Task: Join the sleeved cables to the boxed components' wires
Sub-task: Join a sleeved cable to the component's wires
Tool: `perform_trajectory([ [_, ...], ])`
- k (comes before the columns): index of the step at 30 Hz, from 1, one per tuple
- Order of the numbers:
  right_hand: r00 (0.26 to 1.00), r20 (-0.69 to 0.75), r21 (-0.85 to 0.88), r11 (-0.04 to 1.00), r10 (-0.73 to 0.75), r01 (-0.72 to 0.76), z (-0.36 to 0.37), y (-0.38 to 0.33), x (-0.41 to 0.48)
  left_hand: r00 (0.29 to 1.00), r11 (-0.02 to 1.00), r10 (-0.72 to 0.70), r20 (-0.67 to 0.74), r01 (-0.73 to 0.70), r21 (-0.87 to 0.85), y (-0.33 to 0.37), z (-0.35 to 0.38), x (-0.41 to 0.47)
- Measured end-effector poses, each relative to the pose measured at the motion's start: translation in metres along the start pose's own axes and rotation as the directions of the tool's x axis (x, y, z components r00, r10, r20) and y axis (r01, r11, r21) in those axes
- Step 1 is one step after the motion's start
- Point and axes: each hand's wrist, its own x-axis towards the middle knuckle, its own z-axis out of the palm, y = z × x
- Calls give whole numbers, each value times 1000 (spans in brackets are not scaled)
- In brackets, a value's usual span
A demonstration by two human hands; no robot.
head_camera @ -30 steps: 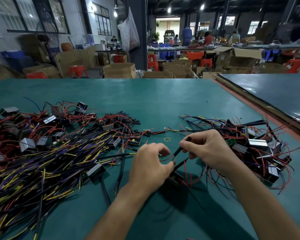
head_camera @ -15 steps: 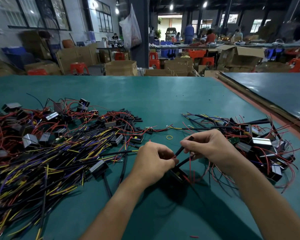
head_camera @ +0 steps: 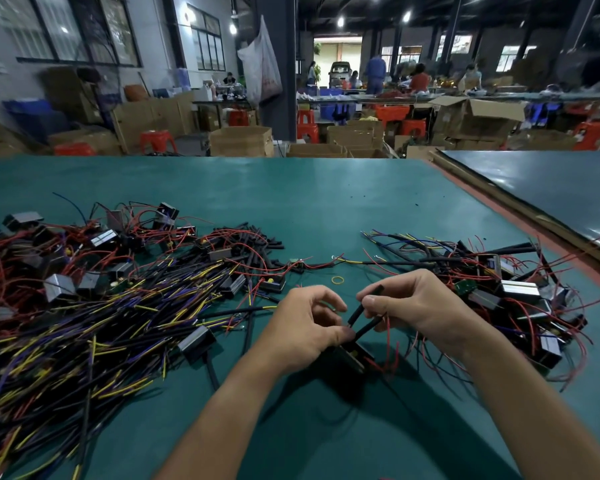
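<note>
My left hand (head_camera: 305,327) grips a small black boxed component (head_camera: 355,353) near the table's middle, thumb pinching the lower ends of two black sleeves (head_camera: 362,327). My right hand (head_camera: 416,304) pinches the upper ends of those sleeves between thumb and fingers; thin red wires (head_camera: 388,334) hang below it. A big heap of black sleeved cables with yellow and purple ends (head_camera: 84,327) fills the left of the green table (head_camera: 309,202). Boxed components with red wires (head_camera: 520,299) lie piled at the right.
More boxed components (head_camera: 101,239) lie at the back left of the heap, short black sleeve pieces (head_camera: 257,237) behind it. A yellow rubber band (head_camera: 337,280) lies just beyond my hands. A dark board (head_camera: 551,188) lies at the far right. Cardboard boxes, red stools and people fill the background.
My hands stay in the same spot. The left fingers have opened a little above the sleeves, and the right hand has shifted its pinch on them slightly.
</note>
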Motion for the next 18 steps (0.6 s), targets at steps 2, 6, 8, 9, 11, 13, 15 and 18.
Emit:
perform_trajectory([
  [2,1000,17,-54,998,-12,13,3,0,0,1000,1000,-6,3,6,14,-1,-1,0],
  [6,998,65,-142,989,-23,32,8,0,-1,999,1000,11,48,-10,-7,-1,0,-2],
  [8,998,9,-135,989,-61,62,10,0,0,998,1000,19,56,-18,-24,-1,1,-2],
  [9,996,-33,-124,989,-79,74,10,0,1,999,999,24,48,-23,-26,-1,2,-2],
  [11,993,-67,-113,990,-92,85,11,1,2,999,999,34,30,-33,-37,0,3,-2],
  [13,997,-11,-141,987,-77,75,12,0,1,999,997,37,31,-35,-62,0,2,-1],
  [15,998,14,-155,986,-68,70,12,-1,2,998,997,34,44,-30,-76,0,1,-1],
  [18,995,-64,-119,991,-75,67,11,2,5,997,998,52,59,-50,-34,-2,-1,-1],
])
